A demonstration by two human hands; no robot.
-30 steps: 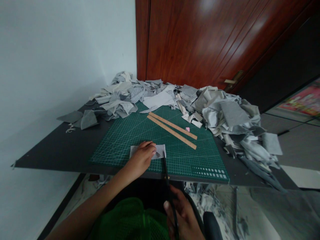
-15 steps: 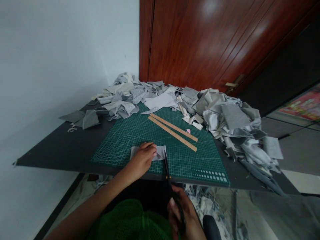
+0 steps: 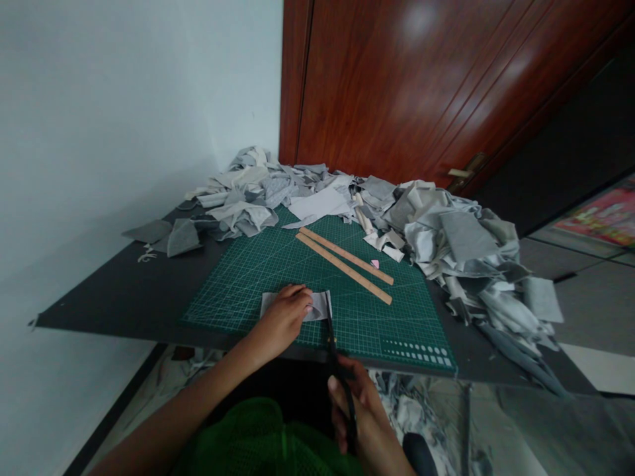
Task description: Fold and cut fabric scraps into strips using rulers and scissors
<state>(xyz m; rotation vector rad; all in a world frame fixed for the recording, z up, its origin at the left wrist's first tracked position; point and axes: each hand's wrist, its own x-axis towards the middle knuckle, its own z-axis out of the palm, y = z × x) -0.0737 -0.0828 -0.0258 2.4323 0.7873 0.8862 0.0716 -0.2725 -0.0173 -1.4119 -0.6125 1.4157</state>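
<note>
The fabric piece [image 3: 320,308], a pale grey, roughly rectangular strip, lies on the green cutting mat [image 3: 228,284] near its front edge, long sides running left to right and the middle section covered from view. The scissors [image 3: 332,341], black with a small gold-coloured pivot, point away from the person, blades lying along the right-hand end of the strip. Their handles extend back past the table edge [image 3: 124,336]; the blade opening cannot be determined from here.
</note>
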